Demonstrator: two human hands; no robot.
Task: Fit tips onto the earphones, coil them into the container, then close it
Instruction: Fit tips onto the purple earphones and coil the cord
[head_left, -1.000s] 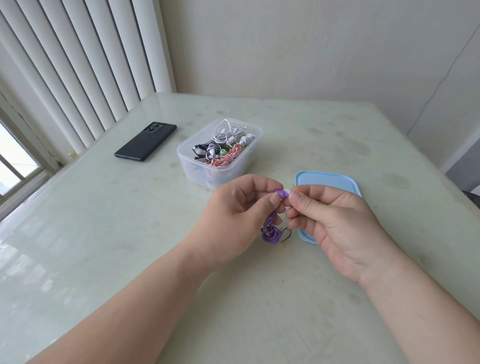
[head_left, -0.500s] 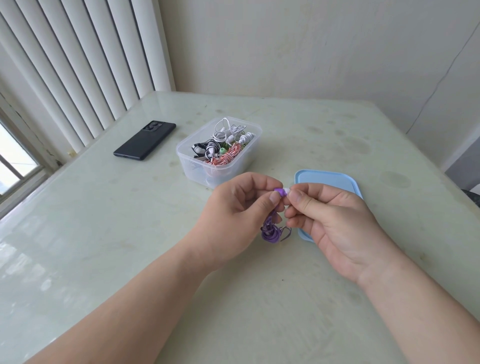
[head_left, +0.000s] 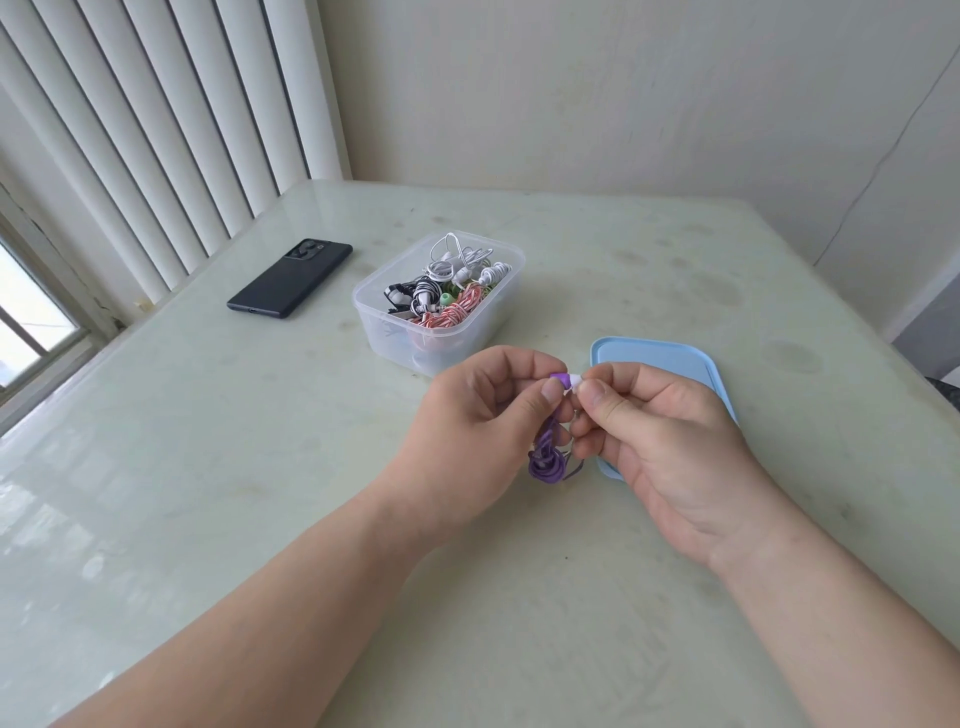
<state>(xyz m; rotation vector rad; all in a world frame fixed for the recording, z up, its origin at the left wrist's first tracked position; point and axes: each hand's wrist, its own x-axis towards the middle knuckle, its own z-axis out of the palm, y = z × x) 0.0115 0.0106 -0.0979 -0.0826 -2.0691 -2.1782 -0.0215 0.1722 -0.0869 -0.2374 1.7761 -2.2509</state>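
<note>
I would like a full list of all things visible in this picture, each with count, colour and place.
clear plastic container: one, transparent, open, mid-table, beyond the hands.
coiled earphones: several, white, black-and-white, red-and-white, green; inside the container.
flat plastic lid: one, light blue, on the table right of the container, partly behind the right hand.
purple earphones: one set, cable bundle hanging between the hands.
small ear tip: one, white, at the purple earbud's end.
smartphone: one, black, back upward, left of the container.
glossy table: one, pale green.
vertical blinds: one set, white, far left.
left hand: pinches the purple earbud.
right hand: pinches the ear tip.
</note>
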